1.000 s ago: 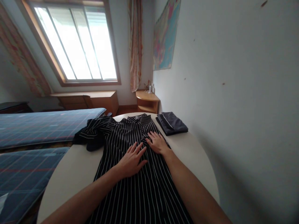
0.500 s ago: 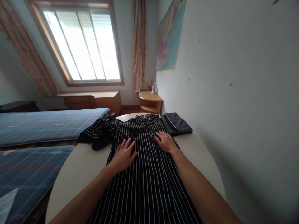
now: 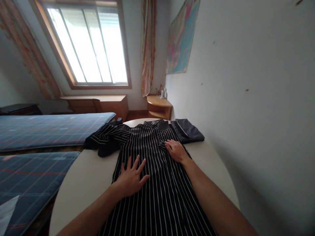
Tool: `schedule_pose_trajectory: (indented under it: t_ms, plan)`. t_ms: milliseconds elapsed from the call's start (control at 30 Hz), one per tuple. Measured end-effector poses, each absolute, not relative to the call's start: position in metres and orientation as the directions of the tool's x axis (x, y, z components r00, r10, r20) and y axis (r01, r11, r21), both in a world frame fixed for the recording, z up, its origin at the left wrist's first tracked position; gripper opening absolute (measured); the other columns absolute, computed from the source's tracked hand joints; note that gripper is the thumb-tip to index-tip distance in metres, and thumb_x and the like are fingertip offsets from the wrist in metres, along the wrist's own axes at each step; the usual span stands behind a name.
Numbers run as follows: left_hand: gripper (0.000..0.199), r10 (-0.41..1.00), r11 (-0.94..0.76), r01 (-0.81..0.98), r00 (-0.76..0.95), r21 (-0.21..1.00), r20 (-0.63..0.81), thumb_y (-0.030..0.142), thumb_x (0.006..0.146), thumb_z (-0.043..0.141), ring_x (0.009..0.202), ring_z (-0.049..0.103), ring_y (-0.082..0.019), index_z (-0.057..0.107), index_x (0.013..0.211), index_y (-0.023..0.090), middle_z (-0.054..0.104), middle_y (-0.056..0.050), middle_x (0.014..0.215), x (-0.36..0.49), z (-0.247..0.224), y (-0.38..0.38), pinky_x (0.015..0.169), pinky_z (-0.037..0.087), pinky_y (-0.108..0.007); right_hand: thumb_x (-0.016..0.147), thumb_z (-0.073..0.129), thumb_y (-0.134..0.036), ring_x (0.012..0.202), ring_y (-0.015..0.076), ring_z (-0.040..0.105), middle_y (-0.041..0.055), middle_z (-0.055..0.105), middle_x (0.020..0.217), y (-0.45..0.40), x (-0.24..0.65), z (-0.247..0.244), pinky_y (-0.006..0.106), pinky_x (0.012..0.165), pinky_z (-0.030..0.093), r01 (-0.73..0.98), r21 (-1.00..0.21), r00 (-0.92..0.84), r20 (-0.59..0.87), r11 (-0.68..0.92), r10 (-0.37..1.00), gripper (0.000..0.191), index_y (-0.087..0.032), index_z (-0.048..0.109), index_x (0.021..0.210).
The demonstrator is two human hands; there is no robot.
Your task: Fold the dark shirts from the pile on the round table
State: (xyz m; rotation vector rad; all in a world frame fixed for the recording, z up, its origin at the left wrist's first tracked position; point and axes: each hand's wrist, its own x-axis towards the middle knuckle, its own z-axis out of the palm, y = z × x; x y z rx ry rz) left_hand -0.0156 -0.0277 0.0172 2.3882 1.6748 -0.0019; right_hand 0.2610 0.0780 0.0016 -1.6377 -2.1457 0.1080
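Observation:
A black shirt [image 3: 157, 183] with thin white stripes lies spread along the round table, its collar at the far end. It is long, and its lower part runs out of view at the bottom. My left hand [image 3: 131, 178] rests palm down on the left half of the cloth, fingers spread. Higher up, near the front opening on the right side, my right hand [image 3: 176, 150] lies on the shirt with its fingers close together and slightly bent. One sleeve [image 3: 108, 134] stretches out to the left, over a dark cloth piece at the table edge.
Folded dark grey clothing [image 3: 188, 130] sits at the table's far right. The round cream table [image 3: 73, 186] stands by a white wall [image 3: 258, 131]. Two plaid mattresses [image 3: 54, 127] are on the left. A desk [image 3: 113, 103] and corner shelf [image 3: 159, 103] stand beyond, below the window.
My left hand has slid down the shirt towards me, its fingers spread wider. My right hand has stayed near the same spot, with its fingers drawn closer together. The view has shifted slightly.

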Motion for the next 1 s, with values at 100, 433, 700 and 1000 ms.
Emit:
schedule_pose_trajectory:
  t_ms: [100, 433, 700, 1000]
  plan:
    - [0.078, 0.915, -0.383, 0.909, 0.397, 0.162, -0.067, 0.068, 0.095, 0.036, 0.149, 0.001, -0.046, 0.025, 0.159, 0.025, 0.009, -0.012, 0.166, -0.017, 0.019, -0.023, 0.114, 0.016, -0.070, 0.106, 0.022, -0.042, 0.134, 0.0175, 0.049, 0.0071, 0.061, 0.140, 0.078, 0.263, 0.001, 0.035, 0.116, 0.029, 0.888, -0.357, -0.170, 0.332, 0.290, 0.928, 0.054, -0.019, 0.063, 0.133]
    - [0.075, 0.890, -0.365, 0.919, 0.391, 0.148, -0.234, 0.066, 0.096, 0.036, 0.148, -0.002, -0.049, 0.019, 0.159, 0.029, 0.002, -0.011, 0.166, -0.011, 0.030, -0.037, 0.109, 0.016, -0.076, 0.104, 0.031, -0.047, 0.139, 0.0246, 0.043, 0.0082, 0.054, 0.147, 0.076, 0.263, -0.001, 0.041, 0.117, 0.029, 0.925, -0.274, -0.185, 0.285, 0.265, 0.940, 0.051, -0.020, 0.059, 0.138]
    - [0.067, 0.922, -0.358, 0.924, 0.373, 0.135, -0.103, 0.057, 0.098, 0.040, 0.150, 0.009, -0.042, 0.030, 0.157, 0.027, 0.013, -0.007, 0.166, -0.031, 0.029, -0.014, 0.115, 0.021, -0.065, 0.103, 0.027, -0.054, 0.141, 0.0239, 0.040, 0.0062, 0.049, 0.151, 0.060, 0.258, 0.000, 0.042, 0.118, 0.025, 0.889, -0.235, -0.320, 0.294, 0.393, 0.901, 0.056, -0.023, 0.053, 0.143]
    - [0.057, 0.933, -0.352, 0.923, 0.332, 0.158, 0.138, 0.047, 0.095, 0.050, 0.137, 0.045, -0.035, 0.050, 0.145, 0.020, 0.043, -0.012, 0.154, -0.049, 0.036, 0.002, 0.110, 0.041, -0.048, 0.100, 0.028, -0.059, 0.149, 0.0276, 0.026, 0.0078, 0.035, 0.160, 0.066, 0.253, -0.001, 0.046, 0.120, 0.019, 0.938, -0.184, -0.277, 0.112, 0.294, 0.954, 0.064, -0.022, 0.043, 0.150]
